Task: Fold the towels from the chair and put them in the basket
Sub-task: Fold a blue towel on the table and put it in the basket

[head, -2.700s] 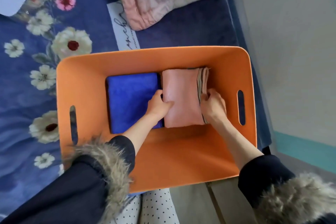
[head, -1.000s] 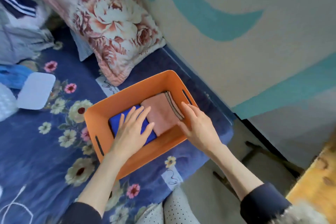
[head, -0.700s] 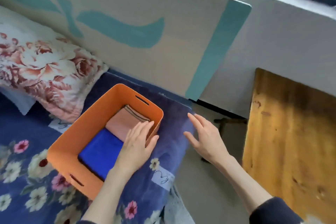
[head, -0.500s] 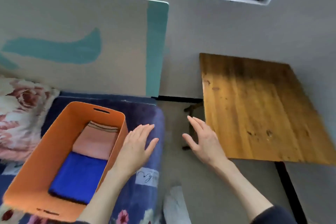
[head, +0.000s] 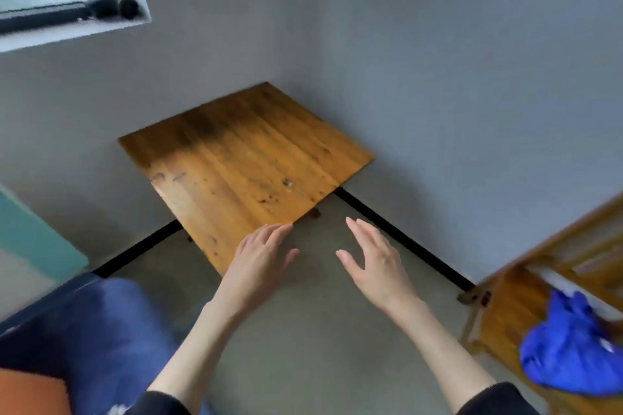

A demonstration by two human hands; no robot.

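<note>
1. Head view: both hands are held out in front of the person, above the grey floor (head: 303,340), and neither is carrying anything.
2. The left hand (head: 259,259) has its fingers straight and close together, hanging in front of the near corner of the wooden table (head: 242,158); whether it touches the wood I cannot tell.
3. The right hand (head: 374,259) is flat too, thumb spread a little, fingers relaxed and holding nothing.
4. The next towel, a crumpled blue towel (head: 569,354), lies in a heap on the wooden chair (head: 505,310) at the far right, well apart from both hands.
5. Only an orange corner of the basket (head: 30,391) shows at the bottom left, on the blue bedding (head: 91,330).
6. As I judge it, the step in hand is fetching that towel, so the reach should swing right, with the right hand leading.
7. To do it well, I would take the heap by two corners or along one edge instead of by the middle, so that it hangs open and is easy to lay out.
8. The bare table between chair and bed looks a fair place to spread and fold it flat.
9. The cloth is soft and will sag, so both hands should lift together to keep it off the floor.
</note>
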